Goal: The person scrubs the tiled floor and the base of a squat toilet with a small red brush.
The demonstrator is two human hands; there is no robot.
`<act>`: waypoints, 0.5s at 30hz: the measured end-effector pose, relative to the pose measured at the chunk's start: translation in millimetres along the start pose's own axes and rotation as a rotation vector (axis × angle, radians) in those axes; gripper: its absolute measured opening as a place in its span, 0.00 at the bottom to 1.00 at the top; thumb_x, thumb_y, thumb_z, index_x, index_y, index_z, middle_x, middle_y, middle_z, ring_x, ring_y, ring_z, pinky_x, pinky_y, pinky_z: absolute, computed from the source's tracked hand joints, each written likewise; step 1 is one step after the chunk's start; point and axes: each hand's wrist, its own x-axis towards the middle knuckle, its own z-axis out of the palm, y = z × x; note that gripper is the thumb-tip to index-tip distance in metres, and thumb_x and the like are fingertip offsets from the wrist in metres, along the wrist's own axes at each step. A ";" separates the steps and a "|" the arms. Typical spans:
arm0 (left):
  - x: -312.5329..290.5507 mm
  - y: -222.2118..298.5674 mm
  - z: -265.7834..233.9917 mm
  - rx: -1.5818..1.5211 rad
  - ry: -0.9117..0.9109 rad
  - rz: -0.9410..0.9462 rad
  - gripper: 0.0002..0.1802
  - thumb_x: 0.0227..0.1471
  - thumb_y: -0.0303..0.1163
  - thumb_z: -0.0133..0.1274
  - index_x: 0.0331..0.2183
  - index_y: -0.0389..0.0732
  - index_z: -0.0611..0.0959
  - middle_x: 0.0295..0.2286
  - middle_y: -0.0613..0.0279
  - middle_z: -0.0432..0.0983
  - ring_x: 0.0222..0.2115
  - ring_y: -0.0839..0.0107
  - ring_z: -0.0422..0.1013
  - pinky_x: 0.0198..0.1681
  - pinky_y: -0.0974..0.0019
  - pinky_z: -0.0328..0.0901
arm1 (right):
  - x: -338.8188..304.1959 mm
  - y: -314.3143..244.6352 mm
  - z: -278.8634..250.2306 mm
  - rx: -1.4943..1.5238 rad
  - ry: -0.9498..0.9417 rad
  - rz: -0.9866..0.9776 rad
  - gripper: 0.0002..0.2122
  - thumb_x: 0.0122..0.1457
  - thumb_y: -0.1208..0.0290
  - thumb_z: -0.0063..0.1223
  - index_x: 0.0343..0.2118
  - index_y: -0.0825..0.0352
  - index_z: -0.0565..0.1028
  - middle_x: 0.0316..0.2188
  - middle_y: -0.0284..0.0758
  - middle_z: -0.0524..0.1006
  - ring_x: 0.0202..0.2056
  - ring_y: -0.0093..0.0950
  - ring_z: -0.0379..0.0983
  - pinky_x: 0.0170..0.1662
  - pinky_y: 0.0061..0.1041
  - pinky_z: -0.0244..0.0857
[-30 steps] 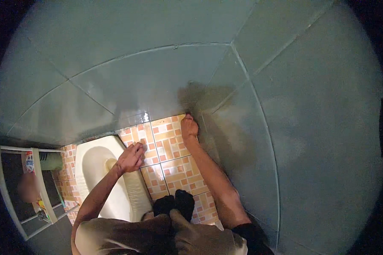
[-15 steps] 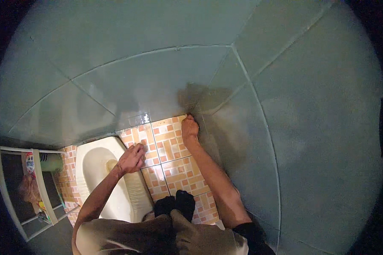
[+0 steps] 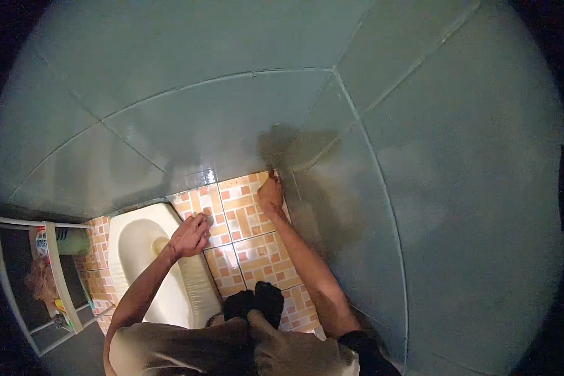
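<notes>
My right hand [image 3: 271, 195] is closed low in the corner where the patterned floor [image 3: 250, 255] meets the grey walls. Its fingertips reach to the foot of the wall; whatever they may pinch is hidden. A dark wet patch [image 3: 291, 145] marks the wall just above this hand. My left hand [image 3: 190, 235] hovers over or rests on the right rim of a cream squat toilet [image 3: 197, 282]; I cannot tell which. Its fingers are curled, with no object seen in them.
At the left stands a white-framed rack [image 3: 62, 276] holding a green container [image 3: 73, 241] and a crumpled plastic bag [image 3: 42, 280]. My dark-covered feet [image 3: 254, 301] are on the floor beside the toilet. Grey walls [image 3: 470, 188] close in at the front and right.
My right hand has drawn slightly toward me and left, a little away from the right wall. The left hand keeps its place by the toilet rim. The whole view has shifted a little.
</notes>
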 end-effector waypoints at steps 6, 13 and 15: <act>-4.3 -6.2 3.2 0.033 -0.010 0.034 0.22 0.46 0.30 0.50 0.45 0.35 0.72 0.44 0.47 0.66 0.43 0.48 0.66 0.48 0.49 0.62 | 1.3 -17.3 51.5 1.215 -0.297 0.907 0.29 0.68 0.52 0.38 0.67 0.61 0.55 0.51 0.51 0.75 0.46 0.48 0.77 0.37 0.44 0.76; 3.6 -1.3 5.4 0.020 -0.018 0.025 0.24 0.44 0.31 0.50 0.46 0.34 0.72 0.44 0.46 0.65 0.43 0.48 0.66 0.48 0.48 0.62 | 26.6 -58.4 16.6 1.722 0.223 1.277 0.12 0.63 0.51 0.45 0.41 0.52 0.65 0.26 0.33 0.69 0.25 0.30 0.67 0.26 0.34 0.64; 6.0 1.0 0.3 0.002 -0.050 0.003 0.24 0.45 0.31 0.50 0.46 0.34 0.72 0.44 0.46 0.65 0.44 0.48 0.66 0.49 0.48 0.62 | 33.4 -66.8 -2.7 1.706 0.238 1.316 0.09 0.62 0.53 0.49 0.30 0.51 0.69 0.17 0.26 0.66 0.19 0.24 0.63 0.23 0.31 0.59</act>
